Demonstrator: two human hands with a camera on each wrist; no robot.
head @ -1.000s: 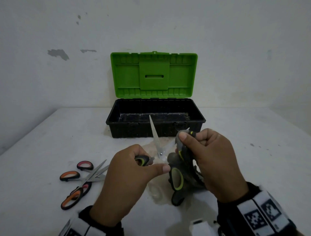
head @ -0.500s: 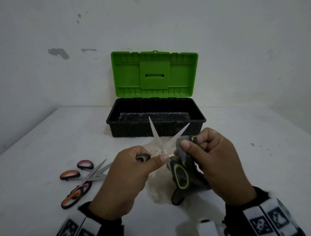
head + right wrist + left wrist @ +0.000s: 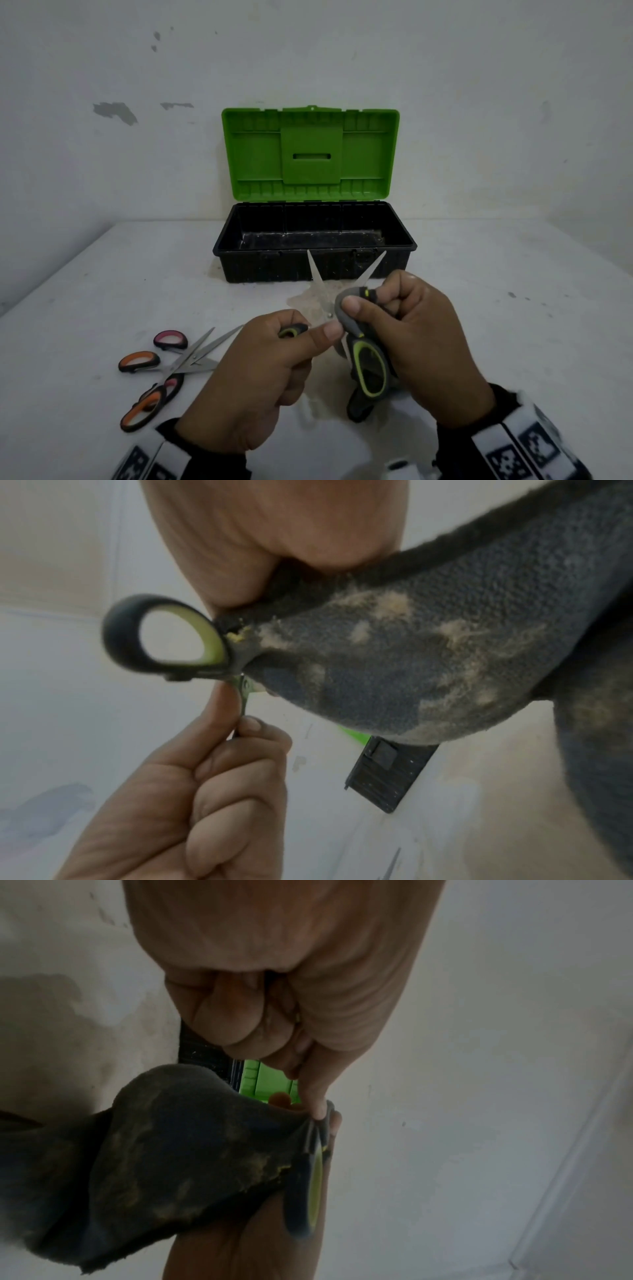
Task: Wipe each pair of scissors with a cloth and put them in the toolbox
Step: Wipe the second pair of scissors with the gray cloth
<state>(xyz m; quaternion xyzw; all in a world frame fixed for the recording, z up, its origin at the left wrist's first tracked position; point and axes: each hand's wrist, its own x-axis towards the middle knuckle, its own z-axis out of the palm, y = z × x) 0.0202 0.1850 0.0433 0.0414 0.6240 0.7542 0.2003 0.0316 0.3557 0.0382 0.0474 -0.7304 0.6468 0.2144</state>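
Green-and-black scissors (image 3: 317, 279) are held above the table with the blades spread in a V toward the toolbox (image 3: 308, 265). My left hand (image 3: 310, 337) pinches one handle between thumb and fingers; the right wrist view shows that left hand (image 3: 205, 791) too. My right hand (image 3: 359, 305) pinches a dirty grey cloth (image 3: 344, 308) around the scissors near the pivot, at the base of the right blade. The other handle loop (image 3: 368, 373) hangs below, lined in green. The cloth (image 3: 411, 656) is dusty and drapes under my right palm. The toolbox is black, with its green lid (image 3: 310, 154) standing open.
Two more pairs lie crossed on the white table at the left, one orange-handled (image 3: 138, 361), one pink-handled (image 3: 170, 340). The toolbox stands against the back wall. A faint stain marks the table under my hands.
My right hand has slid the cloth back down the right blade toward the pivot, so more of that blade is bare. The left hand keeps its hold.
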